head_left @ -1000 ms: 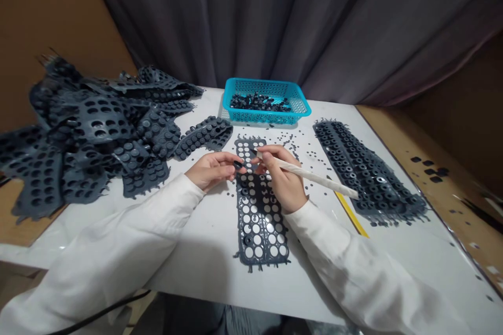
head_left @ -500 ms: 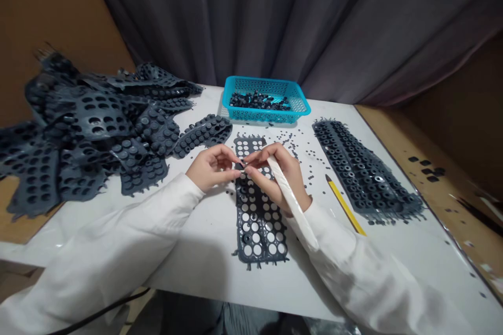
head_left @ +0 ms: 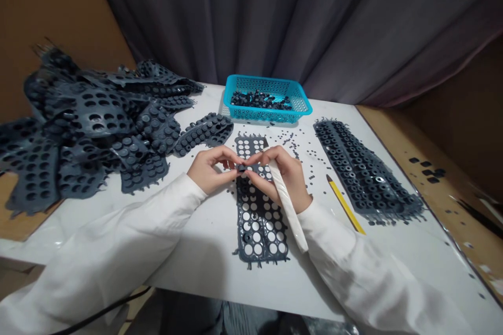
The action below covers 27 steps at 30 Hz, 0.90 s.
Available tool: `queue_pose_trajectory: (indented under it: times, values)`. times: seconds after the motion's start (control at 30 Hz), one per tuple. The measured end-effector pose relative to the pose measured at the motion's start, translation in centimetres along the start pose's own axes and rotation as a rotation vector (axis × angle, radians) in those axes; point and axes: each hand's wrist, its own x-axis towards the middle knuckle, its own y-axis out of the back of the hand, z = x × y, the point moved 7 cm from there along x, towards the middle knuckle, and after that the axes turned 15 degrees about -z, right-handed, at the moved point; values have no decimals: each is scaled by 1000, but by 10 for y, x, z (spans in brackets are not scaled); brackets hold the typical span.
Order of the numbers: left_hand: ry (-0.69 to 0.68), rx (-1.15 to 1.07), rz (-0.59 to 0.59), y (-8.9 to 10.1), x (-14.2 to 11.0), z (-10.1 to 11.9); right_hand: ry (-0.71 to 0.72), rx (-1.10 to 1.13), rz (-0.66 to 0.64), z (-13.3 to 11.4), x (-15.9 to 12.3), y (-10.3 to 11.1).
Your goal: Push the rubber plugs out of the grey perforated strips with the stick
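White table (head_left: 196,251) bears a blue basket (head_left: 268,114) of small black pieces; both hands (head_left: 214,168) (head_left: 285,175) pinch one black piece (head_left: 242,168)

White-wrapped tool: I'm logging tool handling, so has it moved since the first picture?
Yes. The rear end of the white-wrapped tool has swung left and down in view, away from the yellow pencil.

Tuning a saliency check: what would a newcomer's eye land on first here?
Probably the bright turquoise basket at the back of the white table, with small dark pieces inside. Next, the big heap of dark perforated sheets on the left. Then the yellow pencil-like stick, lying between the right hand and the studded dark sheet.
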Motion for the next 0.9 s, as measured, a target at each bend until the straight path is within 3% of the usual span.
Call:
queue_pose_trajectory:
  times: [0.2,0.5,0.67,0.77,0.9]
  values:
    - [34,64,10,1,-1,0,-6,-158,-22,-4,0,-1]
    - [75,112,-23,1,0,-4,-26,-112,13,2,1,5]
    - [209,197,-90,-5,0,-9,-138,-103,16,14,7,18]
    - [286,210,-108,-5,-1,-22,-209,-203,79,31,6,60]
    - [326,264,-138,-4,-1,-32,-418,-422,444,48,-43,177]
